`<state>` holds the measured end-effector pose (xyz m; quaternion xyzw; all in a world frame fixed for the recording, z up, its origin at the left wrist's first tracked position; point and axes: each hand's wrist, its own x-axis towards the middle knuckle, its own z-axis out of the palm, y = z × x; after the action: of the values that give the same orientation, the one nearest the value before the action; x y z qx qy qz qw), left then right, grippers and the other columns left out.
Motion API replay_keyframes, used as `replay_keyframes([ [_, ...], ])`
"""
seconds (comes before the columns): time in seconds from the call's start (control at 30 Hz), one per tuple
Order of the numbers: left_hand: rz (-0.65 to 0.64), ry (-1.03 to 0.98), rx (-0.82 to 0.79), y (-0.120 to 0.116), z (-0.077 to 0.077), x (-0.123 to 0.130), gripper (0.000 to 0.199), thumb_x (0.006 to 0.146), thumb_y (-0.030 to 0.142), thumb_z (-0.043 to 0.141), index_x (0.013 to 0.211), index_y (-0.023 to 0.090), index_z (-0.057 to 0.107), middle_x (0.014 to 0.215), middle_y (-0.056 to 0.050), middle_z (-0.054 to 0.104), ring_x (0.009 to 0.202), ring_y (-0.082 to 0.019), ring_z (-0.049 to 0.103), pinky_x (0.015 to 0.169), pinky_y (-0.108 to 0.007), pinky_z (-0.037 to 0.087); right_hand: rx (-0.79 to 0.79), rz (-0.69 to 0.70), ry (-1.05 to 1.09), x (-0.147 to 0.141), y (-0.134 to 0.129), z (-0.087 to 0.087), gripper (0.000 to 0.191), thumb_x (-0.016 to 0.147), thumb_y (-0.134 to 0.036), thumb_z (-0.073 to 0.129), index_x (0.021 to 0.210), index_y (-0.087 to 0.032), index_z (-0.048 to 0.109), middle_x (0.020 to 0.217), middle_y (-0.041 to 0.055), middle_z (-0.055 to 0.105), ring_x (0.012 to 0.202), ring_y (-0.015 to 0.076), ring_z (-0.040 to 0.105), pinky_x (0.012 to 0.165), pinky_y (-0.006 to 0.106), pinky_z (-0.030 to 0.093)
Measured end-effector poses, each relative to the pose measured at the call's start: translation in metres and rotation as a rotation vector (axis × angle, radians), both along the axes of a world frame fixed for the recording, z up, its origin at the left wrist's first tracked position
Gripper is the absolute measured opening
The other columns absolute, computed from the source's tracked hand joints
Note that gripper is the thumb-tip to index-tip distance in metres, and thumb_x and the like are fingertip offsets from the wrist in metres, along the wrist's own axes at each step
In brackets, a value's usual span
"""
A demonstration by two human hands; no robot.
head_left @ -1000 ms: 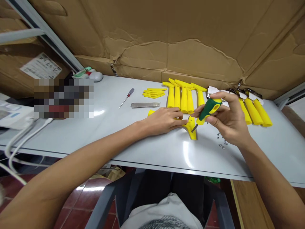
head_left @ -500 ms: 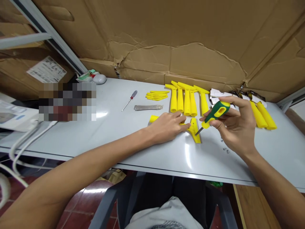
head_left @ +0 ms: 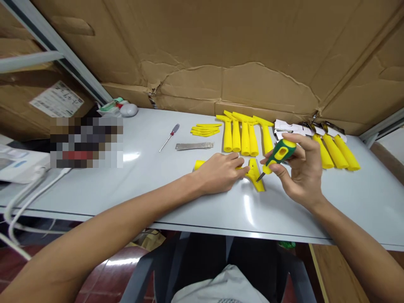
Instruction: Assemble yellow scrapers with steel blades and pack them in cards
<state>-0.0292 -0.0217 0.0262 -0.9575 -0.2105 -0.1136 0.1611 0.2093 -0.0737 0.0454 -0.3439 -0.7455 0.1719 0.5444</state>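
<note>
A yellow T-shaped plastic handle (head_left: pixel 255 180) lies on the grey-white table, its cross head to the right. My left hand (head_left: pixel 219 173) presses down over its grip with bent fingers, hiding much of the shaft; the round end sticks out to the left. My right hand (head_left: pixel 303 179) grips a screwdriver (head_left: pixel 279 155) by its green and yellow handle, tilted down to the left. Its tip meets the cross head close to a small hole; whether it sits on a screw is too small to tell.
Behind my hands stand several yellow T-shaped handles (head_left: pixel 245 134), with thin yellow strips (head_left: pixel 205 129), flat metal blades (head_left: pixel 194 146) and a smaller screwdriver (head_left: pixel 169 137) to their left. Dark-topped yellow handles (head_left: pixel 334 151) and white pieces (head_left: pixel 288 125) lie right. Cardboard (head_left: pixel 189 38) walls the back.
The view has shifted slightly. My right hand has come a little left and lower around the screwdriver, while its tip stays on the cross head. My left hand keeps its hold.
</note>
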Motion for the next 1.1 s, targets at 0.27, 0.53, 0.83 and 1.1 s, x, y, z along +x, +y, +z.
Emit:
replay_keyframes([
  [0.27, -0.097, -0.064, 0.059, 0.006, -0.002, -0.003, 0.027, 0.11, 0.029, 0.053, 0.127, 0.02, 0.072, 0.092, -0.003, 0.071, 0.085, -0.019, 0.064, 0.06, -0.034, 0.038, -0.075, -0.053, -0.002, 0.003, 0.009, -0.002, 0.074, 0.09, -0.037, 0.084, 0.155, -0.039, 0.047, 0.109, 0.0036, 0.072, 0.098, 0.0253, 0.077, 0.084, 0.045, 0.071],
  [0.53, -0.097, -0.066, 0.043, 0.007, 0.0, -0.003, 0.028, 0.112, 0.033, 0.051, 0.126, 0.022, 0.073, 0.093, -0.004, 0.071, 0.084, -0.017, 0.064, 0.058, -0.031, 0.033, -0.032, -0.113, 0.123, -0.001, 0.004, 0.003, 0.062, 0.097, -0.046, 0.075, 0.152, -0.04, 0.049, 0.119, 0.0047, 0.069, 0.099, 0.0232, 0.075, 0.083, 0.043, 0.071],
  [0.83, -0.076, -0.06, 0.004, 0.008, 0.002, -0.003, 0.03, 0.113, 0.034, 0.047, 0.124, 0.024, 0.073, 0.097, -0.005, 0.073, 0.089, -0.018, 0.067, 0.059, -0.031, 0.033, -0.186, -0.01, 0.125, 0.003, 0.009, -0.002, 0.068, 0.095, -0.054, 0.075, 0.155, -0.04, 0.045, 0.124, 0.0071, 0.07, 0.107, 0.0277, 0.077, 0.09, 0.049, 0.072],
  [1.1, -0.063, -0.054, -0.008, 0.008, 0.002, -0.003, 0.028, 0.113, 0.033, 0.049, 0.122, 0.024, 0.074, 0.097, -0.005, 0.073, 0.091, -0.018, 0.067, 0.058, -0.029, 0.032, -0.18, 0.092, 0.138, 0.007, 0.011, -0.005, 0.071, 0.094, -0.045, 0.08, 0.157, -0.041, 0.046, 0.129, 0.0061, 0.072, 0.099, 0.0243, 0.079, 0.09, 0.048, 0.07],
])
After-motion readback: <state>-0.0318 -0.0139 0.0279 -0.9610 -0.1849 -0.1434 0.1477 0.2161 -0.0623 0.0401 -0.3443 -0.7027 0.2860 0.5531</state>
